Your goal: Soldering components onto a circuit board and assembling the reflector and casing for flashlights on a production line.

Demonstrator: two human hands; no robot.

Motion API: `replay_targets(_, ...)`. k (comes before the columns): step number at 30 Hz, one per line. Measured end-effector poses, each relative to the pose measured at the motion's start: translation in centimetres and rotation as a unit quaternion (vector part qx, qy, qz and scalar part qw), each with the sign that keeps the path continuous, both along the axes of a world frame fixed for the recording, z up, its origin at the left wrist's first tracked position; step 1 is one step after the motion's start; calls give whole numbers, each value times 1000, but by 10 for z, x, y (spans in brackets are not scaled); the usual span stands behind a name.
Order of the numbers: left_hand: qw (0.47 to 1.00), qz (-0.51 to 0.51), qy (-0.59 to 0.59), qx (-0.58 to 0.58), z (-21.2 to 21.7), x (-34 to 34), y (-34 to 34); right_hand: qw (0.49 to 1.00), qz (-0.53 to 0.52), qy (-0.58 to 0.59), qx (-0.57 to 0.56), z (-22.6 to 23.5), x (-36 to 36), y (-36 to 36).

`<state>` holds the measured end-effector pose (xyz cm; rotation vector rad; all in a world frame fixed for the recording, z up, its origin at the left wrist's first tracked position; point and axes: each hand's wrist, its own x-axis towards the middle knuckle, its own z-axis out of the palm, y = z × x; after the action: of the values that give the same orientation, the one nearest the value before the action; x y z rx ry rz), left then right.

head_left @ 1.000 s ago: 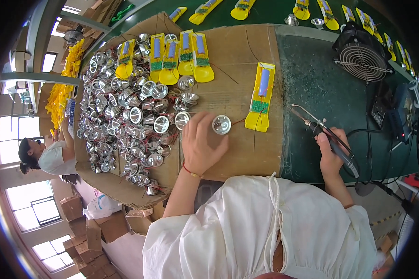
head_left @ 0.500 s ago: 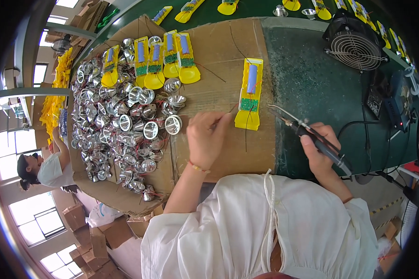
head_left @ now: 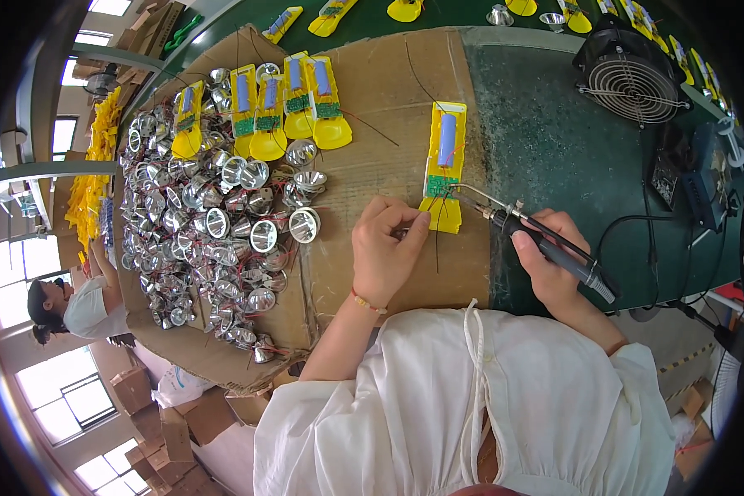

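Observation:
A yellow torch half-shell (head_left: 445,165) with a blue cell and a green circuit board lies on the cardboard sheet (head_left: 380,107). My right hand (head_left: 550,260) grips a black soldering iron (head_left: 546,244); its metal tip reaches the shell's lower end by the circuit board. My left hand (head_left: 388,248) rests on the cardboard just left of that end, its fingers pinched on a small silver part with thin wires; the part is mostly hidden.
A heap of silver reflector cups (head_left: 211,223) covers the cardboard's left side, with several more yellow shells (head_left: 293,103) above it. A black fan (head_left: 632,70) and soldering station (head_left: 703,182) stand on the green bench at right. Another person (head_left: 74,302) sits far left.
The silver reflector that lay beside my left hand is now under its fingers. Both hands have closed in on the yellow shell's lower end, the iron tip now at its circuit board.

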<state>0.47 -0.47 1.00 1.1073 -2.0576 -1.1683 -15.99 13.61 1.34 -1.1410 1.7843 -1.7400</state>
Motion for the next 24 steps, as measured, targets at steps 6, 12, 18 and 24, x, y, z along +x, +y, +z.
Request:
replay_targets(6,1000,-4,0,3,2,-1,1,1000,-1,28,8,-2,-1,0)
replay_targets(12,1000,-1,-2,-8,2,-2,2,996,25,78,-43,-2,2,-2)
replay_targets(18,1000,5,5,8,3,-2,2,998,33,38,38,11,2,2)
replay_targets(24,1000,8,4,2,2,-3,1,1000,5,4,7,6,0,6)
